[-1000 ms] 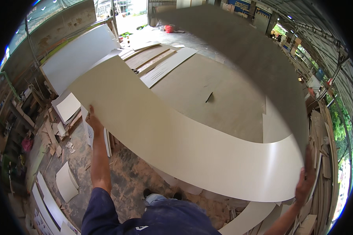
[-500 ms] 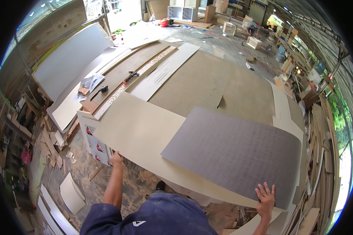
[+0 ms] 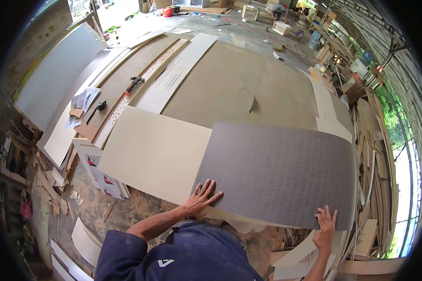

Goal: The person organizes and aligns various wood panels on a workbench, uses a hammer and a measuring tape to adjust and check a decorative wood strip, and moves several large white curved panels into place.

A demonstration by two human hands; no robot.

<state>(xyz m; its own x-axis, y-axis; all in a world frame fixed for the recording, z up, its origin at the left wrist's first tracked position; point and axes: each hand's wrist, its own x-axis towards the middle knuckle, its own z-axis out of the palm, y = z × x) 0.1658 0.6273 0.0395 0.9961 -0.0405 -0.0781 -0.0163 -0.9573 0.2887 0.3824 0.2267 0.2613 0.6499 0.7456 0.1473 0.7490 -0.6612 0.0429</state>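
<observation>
Brown board tabletop (image 3: pixel 239 84) spreading across most of the view, bare in the middle save for a thin dark sliver lying on it. Cream laminate sheet (image 3: pixel 154 150) laid flat over its near left part, near edge hanging past the tabletop's edge. Grey textured sheet (image 3: pixel 281 173) lying partly over the cream one and reaching to the right, its right end curving down. Long pale strip (image 3: pixel 173 75) set lengthwise farther off, beside a speckled strip and a darker board. Papers (image 3: pixel 82 103) and a small black tool (image 3: pixel 101 105) at the far left. Left hand (image 3: pixel 200 199) pressed flat on the grey sheet's near left corner, fingers (image 3: pixel 210 187) spread and released, gripping nothing. Right hand (image 3: pixel 325 229) flat on the near right corner of the same sheet, fingers likewise open and splayed. Offcuts scattered on the floor (image 3: pixel 103 215) below.
</observation>
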